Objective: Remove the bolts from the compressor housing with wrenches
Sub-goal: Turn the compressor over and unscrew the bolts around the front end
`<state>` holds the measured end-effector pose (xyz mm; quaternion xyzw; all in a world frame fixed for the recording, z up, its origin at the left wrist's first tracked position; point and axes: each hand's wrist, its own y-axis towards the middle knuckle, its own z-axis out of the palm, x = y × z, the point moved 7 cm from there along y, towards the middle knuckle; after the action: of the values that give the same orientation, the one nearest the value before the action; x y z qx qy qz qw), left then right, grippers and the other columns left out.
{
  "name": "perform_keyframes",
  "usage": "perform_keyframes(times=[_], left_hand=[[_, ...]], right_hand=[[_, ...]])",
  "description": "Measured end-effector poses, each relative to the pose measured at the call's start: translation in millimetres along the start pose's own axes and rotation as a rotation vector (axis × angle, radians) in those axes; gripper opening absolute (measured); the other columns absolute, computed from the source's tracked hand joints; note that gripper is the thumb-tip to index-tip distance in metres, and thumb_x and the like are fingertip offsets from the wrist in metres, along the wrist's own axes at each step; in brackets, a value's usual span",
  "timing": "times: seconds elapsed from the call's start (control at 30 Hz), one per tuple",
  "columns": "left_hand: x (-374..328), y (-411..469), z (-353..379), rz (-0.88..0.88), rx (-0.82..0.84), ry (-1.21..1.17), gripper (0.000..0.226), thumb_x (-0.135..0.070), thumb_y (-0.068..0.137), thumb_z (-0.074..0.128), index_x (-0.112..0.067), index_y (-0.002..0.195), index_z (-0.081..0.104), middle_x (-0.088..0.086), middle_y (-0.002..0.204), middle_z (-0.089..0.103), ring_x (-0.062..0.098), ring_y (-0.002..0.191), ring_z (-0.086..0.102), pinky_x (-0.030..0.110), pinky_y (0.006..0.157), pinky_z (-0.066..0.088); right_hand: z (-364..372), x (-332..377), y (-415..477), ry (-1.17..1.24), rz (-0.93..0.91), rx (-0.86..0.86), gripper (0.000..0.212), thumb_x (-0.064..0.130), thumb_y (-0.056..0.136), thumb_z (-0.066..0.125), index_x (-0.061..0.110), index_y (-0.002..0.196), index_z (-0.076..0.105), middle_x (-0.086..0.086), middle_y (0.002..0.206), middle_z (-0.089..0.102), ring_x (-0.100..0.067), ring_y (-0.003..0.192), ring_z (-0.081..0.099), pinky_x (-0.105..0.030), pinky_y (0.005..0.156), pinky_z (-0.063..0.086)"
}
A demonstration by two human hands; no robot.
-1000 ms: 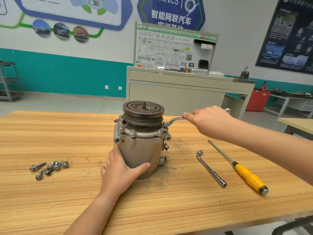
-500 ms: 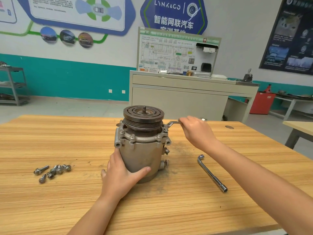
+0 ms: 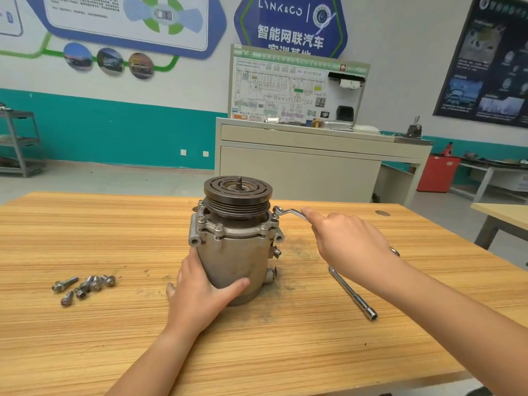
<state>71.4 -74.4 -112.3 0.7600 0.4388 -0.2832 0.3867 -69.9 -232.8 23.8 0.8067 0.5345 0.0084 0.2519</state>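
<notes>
Head view: loosening a flange bolt (image 3: 275, 216) on the compressor housing (image 3: 234, 261), which stands upright mid-table (image 3: 114, 224).
Our left hand (image 3: 200, 295) wraps the housing wall as a brace; our right hand (image 3: 348, 241) grips the offset wrench (image 3: 289, 212). In our judgement we should seat the ring fully and pull level, without jerking.

A beige cabinet (image 3: 300, 170) stood on the grey floor (image 3: 114, 178) against a white wall (image 3: 400, 38) with a teal band (image 3: 114, 132) low down. A wiring-diagram board (image 3: 285, 87) rose on top of the cabinet, with a blue hexagonal sign (image 3: 288, 27) behind it. A grey shelf rack (image 3: 20, 141) stood far to the cabinet's left, a red bin (image 3: 437, 172) and a dark poster (image 3: 491, 61) to its right.
</notes>
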Motion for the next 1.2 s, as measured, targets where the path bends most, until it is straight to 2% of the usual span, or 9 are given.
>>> perform_keyframes(times=[0.13, 0.2, 0.3, 0.4, 0.5, 0.67, 0.8, 0.93, 1.2], left_hand=[[-0.1, 0.0, 0.1, 0.004, 0.000, 0.012, 0.111, -0.066, 0.055, 0.072, -0.021, 0.144, 0.022, 0.000, 0.140, 0.040, 0.022, 0.132, 0.035, 0.058, 0.109, 0.020], [-0.6, -0.3, 0.1, 0.012, 0.004, 0.024, 0.112, -0.067, 0.055, 0.071, -0.022, 0.144, 0.020, -0.001, 0.141, 0.039, 0.021, 0.134, 0.033, 0.057, 0.110, 0.016], [-1.6, 0.0, -0.1, 0.017, 0.009, 0.032, 0.112, -0.068, 0.055, 0.070, -0.023, 0.145, 0.020, -0.002, 0.143, 0.038, 0.021, 0.134, 0.033, 0.058, 0.111, 0.015], [-2.2, -0.1, -0.6, 0.030, 0.003, 0.025, 0.113, -0.068, 0.055, 0.070, -0.022, 0.145, 0.019, -0.001, 0.143, 0.039, 0.021, 0.134, 0.034, 0.058, 0.110, 0.015], [-1.8, 0.4, -0.4, 0.020, 0.008, 0.036, 0.114, -0.067, 0.055, 0.071, -0.022, 0.145, 0.018, 0.000, 0.143, 0.039, 0.022, 0.134, 0.034, 0.059, 0.110, 0.016], [-1.3, 2.0, 0.2, 0.015, 0.004, 0.030, 0.112, -0.066, 0.055, 0.072, -0.022, 0.144, 0.021, 0.000, 0.142, 0.040, 0.023, 0.134, 0.035, 0.060, 0.109, 0.015], [-0.9, 1.6, -0.3, 0.011, 0.006, 0.018, 0.112, -0.065, 0.054, 0.073, -0.023, 0.144, 0.021, -0.001, 0.143, 0.039, 0.023, 0.134, 0.035, 0.061, 0.108, 0.015], [-0.8, 2.1, -0.4, 0.009, 0.008, 0.019, 0.114, -0.067, 0.054, 0.072, -0.023, 0.145, 0.019, 0.000, 0.144, 0.038, 0.022, 0.134, 0.034, 0.060, 0.109, 0.015], [-0.6, 3.2, -0.7, 0.009, 0.006, 0.005, 0.110, -0.066, 0.054, 0.072, -0.024, 0.143, 0.023, -0.002, 0.142, 0.039, 0.020, 0.133, 0.035, 0.058, 0.110, 0.016]], right_hand=[[-11.6, 24.7, -5.9, -0.143, -0.040, 0.098, 0.067, -0.003, 0.086, 0.040, 0.013, 0.146, 0.013, 0.000, 0.067, 0.038, -0.025, 0.069, 0.045, -0.027, 0.042, 0.023], [-14.2, 41.0, -4.8, -0.194, -0.068, 0.159, 0.068, -0.005, 0.086, 0.041, 0.001, 0.145, 0.009, -0.009, 0.095, 0.056, -0.029, 0.085, 0.056, -0.026, 0.045, 0.028], [-18.6, 56.4, -5.8, -0.235, -0.112, 0.231, 0.062, -0.006, 0.088, 0.039, -0.006, 0.143, 0.010, -0.021, 0.134, 0.041, -0.031, 0.107, 0.053, -0.030, 0.058, 0.034], [-11.8, 46.1, -8.8, -0.309, -0.135, 0.173, 0.065, -0.007, 0.088, 0.038, -0.004, 0.144, 0.004, -0.017, 0.101, 0.052, -0.023, 0.067, 0.051, -0.028, 0.042, 0.031], [-7.8, 25.6, -2.1, -0.355, -0.135, 0.148, 0.066, -0.003, 0.090, 0.037, 0.006, 0.146, 0.004, -0.004, 0.064, 0.032, -0.019, 0.047, 0.031, -0.028, 0.037, 0.023], [-16.4, 37.9, 2.6, -0.436, -0.217, 0.132, 0.062, -0.005, 0.089, 0.040, -0.005, 0.143, 0.009, -0.007, 0.061, 0.032, -0.020, 0.045, 0.029, -0.029, 0.035, 0.020], [-19.8, 52.1, 0.5, -0.514, -0.321, 0.119, 0.057, -0.008, 0.088, 0.042, -0.004, 0.141, 0.022, -0.018, 0.105, 0.053, -0.026, 0.058, 0.045, -0.030, 0.034, 0.023], [-23.9, 29.5, 12.0, -0.471, -0.287, 0.093, 0.043, 0.014, 0.093, 0.035, 0.007, 0.136, 0.035, -0.004, 0.057, 0.037, -0.015, 0.044, 0.031, -0.025, 0.036, 0.024], [-4.9, -8.0, 39.1, -0.377, -0.367, 0.000, 0.056, 0.007, 0.091, 0.033, 0.025, 0.143, 0.023, 0.003, 0.061, 0.044, -0.017, 0.049, 0.039, -0.024, 0.041, 0.022]])
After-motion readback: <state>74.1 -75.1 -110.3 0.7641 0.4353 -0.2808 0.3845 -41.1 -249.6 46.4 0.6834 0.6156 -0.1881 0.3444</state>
